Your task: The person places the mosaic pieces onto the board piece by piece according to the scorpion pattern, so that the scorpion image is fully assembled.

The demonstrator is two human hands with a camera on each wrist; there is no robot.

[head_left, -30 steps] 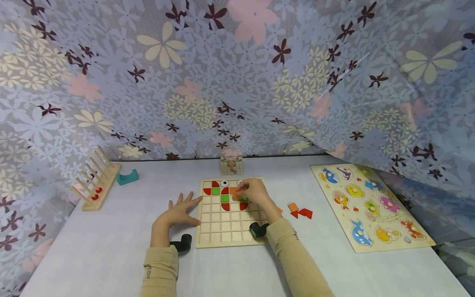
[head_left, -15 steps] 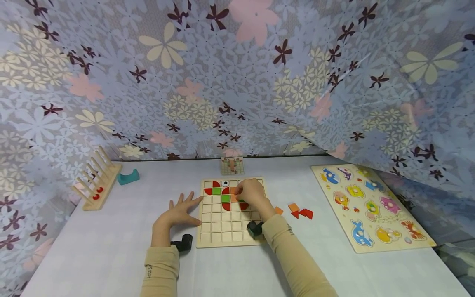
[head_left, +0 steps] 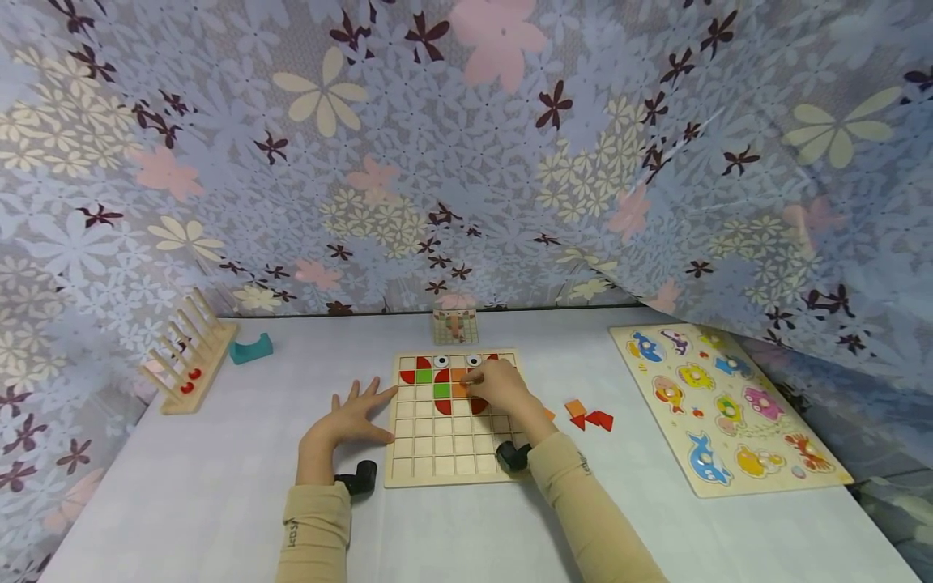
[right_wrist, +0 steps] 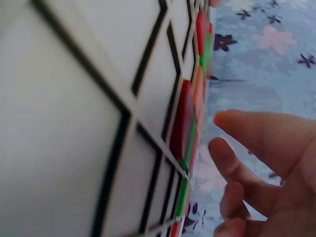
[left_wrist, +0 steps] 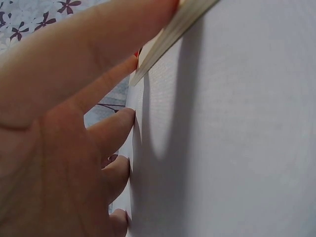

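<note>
A wooden grid board lies on the table, its upper cells filled with red quarter-round, green and orange tiles. Two eye tiles sit in its top row. My left hand is spread beside the board, with thumb and index finger touching its left edge. My right hand hovers over the upper right part, fingertips by an orange tile in its cell. In the right wrist view its thumb and fingers stand apart with nothing between them, clear of the red tile. The hand hides some cells.
Right of the board lie loose red tiles and an orange tile. A pattern card stands behind. An animal puzzle board is at the right; a peg rack and a teal curved block are at the left.
The right hand has set down an orange tile below another and drawn slightly back, uncovering the second eye tile and a red tile. The left hand has stayed in place.
</note>
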